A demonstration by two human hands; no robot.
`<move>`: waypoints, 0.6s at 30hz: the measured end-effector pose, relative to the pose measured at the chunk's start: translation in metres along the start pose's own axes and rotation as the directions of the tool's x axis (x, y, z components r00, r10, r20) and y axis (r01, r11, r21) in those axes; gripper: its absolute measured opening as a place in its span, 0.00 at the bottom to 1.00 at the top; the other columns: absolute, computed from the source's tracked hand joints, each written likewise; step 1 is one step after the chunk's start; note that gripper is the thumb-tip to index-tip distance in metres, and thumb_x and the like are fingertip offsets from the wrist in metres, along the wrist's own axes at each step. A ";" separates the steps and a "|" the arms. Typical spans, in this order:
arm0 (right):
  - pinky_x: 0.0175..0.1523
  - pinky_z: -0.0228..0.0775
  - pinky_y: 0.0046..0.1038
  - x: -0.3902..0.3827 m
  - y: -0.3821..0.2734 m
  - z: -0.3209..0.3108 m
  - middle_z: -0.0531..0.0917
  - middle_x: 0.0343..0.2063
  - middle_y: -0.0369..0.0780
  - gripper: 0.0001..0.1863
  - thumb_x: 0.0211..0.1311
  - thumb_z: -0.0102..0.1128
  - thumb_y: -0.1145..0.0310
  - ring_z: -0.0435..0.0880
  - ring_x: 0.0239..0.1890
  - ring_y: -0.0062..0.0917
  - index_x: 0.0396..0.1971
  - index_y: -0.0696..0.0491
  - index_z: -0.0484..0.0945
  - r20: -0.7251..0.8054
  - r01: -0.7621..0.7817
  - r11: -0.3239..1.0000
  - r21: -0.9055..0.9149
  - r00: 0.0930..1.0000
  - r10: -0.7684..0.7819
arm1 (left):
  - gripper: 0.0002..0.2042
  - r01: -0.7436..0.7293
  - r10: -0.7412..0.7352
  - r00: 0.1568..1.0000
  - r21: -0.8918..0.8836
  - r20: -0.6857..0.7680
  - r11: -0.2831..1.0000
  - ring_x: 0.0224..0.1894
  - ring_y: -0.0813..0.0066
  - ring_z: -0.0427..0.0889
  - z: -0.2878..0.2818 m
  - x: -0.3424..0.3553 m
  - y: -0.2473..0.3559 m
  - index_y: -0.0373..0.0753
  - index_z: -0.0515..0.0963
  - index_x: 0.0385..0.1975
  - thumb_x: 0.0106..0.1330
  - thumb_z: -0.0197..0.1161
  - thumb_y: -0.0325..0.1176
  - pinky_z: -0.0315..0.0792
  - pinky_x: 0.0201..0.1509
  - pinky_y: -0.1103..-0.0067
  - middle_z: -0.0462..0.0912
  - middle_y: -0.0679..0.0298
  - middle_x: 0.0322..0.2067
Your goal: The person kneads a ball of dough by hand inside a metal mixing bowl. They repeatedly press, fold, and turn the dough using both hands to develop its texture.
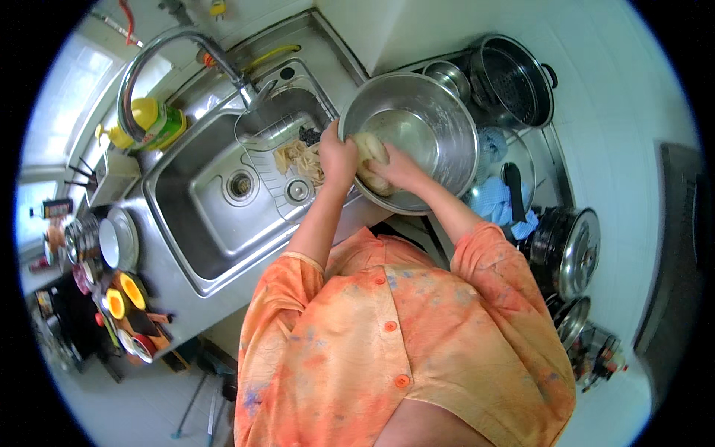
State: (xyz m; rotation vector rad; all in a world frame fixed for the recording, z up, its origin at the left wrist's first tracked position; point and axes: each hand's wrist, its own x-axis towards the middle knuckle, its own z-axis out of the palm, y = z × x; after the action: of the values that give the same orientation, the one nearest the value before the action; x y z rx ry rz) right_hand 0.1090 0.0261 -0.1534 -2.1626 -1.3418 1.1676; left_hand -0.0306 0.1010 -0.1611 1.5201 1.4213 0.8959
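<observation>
Two hands on one steel bowl [417, 127], right of the sink [190, 264]. Your left hand [339, 155] has its fingers clamped on the left rim. Your right hand [400, 170] reaches in from the near right, fingers curled against a pale lump, probably dough [368, 147]. Can't tell if they pinch it or only press. Dough sits at the left inside wall, beside your left hand; the rest of the bowl's inside is bare metal with pale smears.

To work it well: brace the rim firmly with the left, push with the heel of the right, fold, turn, repeat. Pulling the lump toward the middle would likely give more room and less tipping.

Around you: wire rack [257, 141] at the sink's right end, holding crumpled beige scraps [300, 160], close to your left wrist. Tap [186, 33] arches over the far left, yellow bottle [153, 123] behind. Small steel bowl [448, 78] and dark pot [512, 80] crowd the far right; blue cloth [491, 198] and black handle [514, 194] sit just right, so little elbow room there.
</observation>
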 end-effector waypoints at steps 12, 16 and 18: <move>0.58 0.68 0.40 -0.086 0.002 -0.054 0.76 0.56 0.48 0.35 0.53 0.66 0.53 0.76 0.56 0.44 0.60 0.53 0.70 -0.599 -0.128 0.928 -0.350 0.792 -0.117 | 0.18 -0.061 0.061 0.995 0.000 0.075 0.998 0.47 0.47 0.80 -0.005 -0.002 0.012 0.34 0.77 0.50 0.58 0.59 0.25 0.71 0.52 0.66 0.82 0.46 0.42; 0.60 0.67 0.41 -0.081 0.043 -0.080 0.70 0.60 0.53 0.34 0.57 0.64 0.56 0.73 0.58 0.49 0.60 0.57 0.67 -0.818 -0.264 0.849 -0.458 0.498 -0.287 | 0.20 -0.125 0.121 0.984 0.028 0.132 0.992 0.49 0.47 0.79 -0.009 0.002 0.006 0.33 0.74 0.53 0.58 0.61 0.26 0.71 0.53 0.66 0.80 0.45 0.45; 0.58 0.67 0.42 -0.070 0.066 -0.083 0.73 0.57 0.55 0.32 0.58 0.63 0.59 0.74 0.56 0.50 0.59 0.59 0.67 -0.835 -0.261 0.954 -0.144 0.549 0.024 | 0.24 -0.234 0.225 0.972 0.184 0.069 0.955 0.53 0.44 0.75 -0.010 -0.001 0.014 0.33 0.70 0.57 0.58 0.63 0.28 0.69 0.56 0.64 0.76 0.42 0.50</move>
State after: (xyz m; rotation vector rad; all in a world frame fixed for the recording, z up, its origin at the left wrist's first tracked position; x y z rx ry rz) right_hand 0.1973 -0.0559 -0.1136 -2.5065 -0.8807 -0.1206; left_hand -0.0346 0.1013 -0.1444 1.8696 1.3455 0.8734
